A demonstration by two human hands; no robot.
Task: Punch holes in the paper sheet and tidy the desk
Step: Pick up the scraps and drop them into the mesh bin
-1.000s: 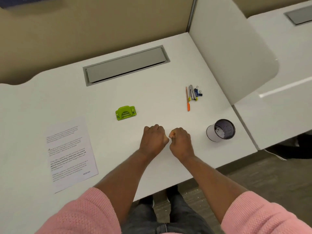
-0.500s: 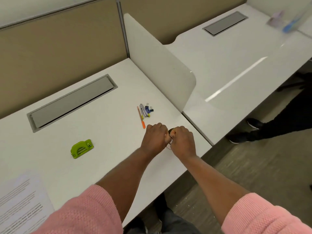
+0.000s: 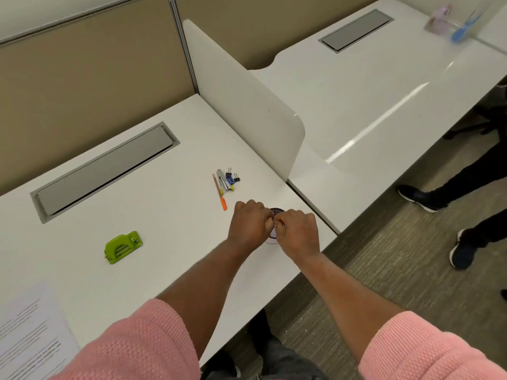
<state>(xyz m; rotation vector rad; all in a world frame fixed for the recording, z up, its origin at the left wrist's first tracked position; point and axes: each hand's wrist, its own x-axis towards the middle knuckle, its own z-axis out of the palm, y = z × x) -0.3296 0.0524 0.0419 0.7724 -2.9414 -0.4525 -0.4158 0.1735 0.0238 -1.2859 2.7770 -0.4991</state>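
Note:
My left hand (image 3: 248,224) and my right hand (image 3: 297,233) are both clenched, knuckles touching, above the mesh pen cup (image 3: 275,211) near the desk's right front corner. They hide most of the cup. I cannot tell if anything small sits between the fingertips. The green hole punch (image 3: 123,246) lies on the desk well to the left of my hands. The printed paper sheet (image 3: 30,333) lies at the bottom left, cut off by the frame. An orange pen (image 3: 220,192), a silver tool (image 3: 222,181) and binder clips (image 3: 232,176) lie just beyond my left hand.
A white divider panel (image 3: 247,100) stands along the desk's right side. A grey cable hatch (image 3: 104,168) sits at the back of the desk. Another person's legs and dark shoes (image 3: 419,197) stand on the carpet to the right.
Both clenched hands have moved right from bare desk to above the mesh cup, which they now cover. My view has swung to the right, so the paper slid toward the lower left.

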